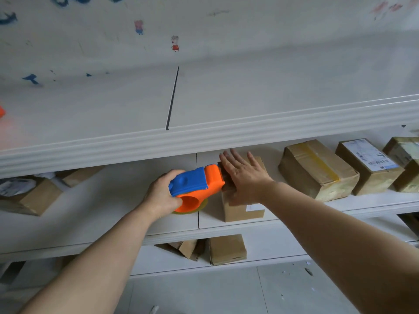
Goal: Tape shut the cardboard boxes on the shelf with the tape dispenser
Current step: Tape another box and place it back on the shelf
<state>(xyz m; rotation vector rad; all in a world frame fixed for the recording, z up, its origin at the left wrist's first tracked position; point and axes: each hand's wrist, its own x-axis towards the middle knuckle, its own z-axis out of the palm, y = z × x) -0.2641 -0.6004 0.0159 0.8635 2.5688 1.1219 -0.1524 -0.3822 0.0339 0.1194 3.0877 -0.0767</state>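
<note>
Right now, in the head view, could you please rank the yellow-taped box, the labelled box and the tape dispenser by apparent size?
1. yellow-taped box
2. labelled box
3. tape dispenser
The last two look close, and the dispenser sits nearer the camera.

The left hand grips the orange-and-blue plastic tape dispenser, whose body hides most of that hand's fingers. Only a sliver of the yellowish tape roll shows beneath. The dispenser's nose vanishes behind the flat right hand, which covers most of the top of the small brown cardboard box. Far right of the grip, the print on the white shipping label is too small to read, and the picture's edge cuts the last taped brown box.
</note>
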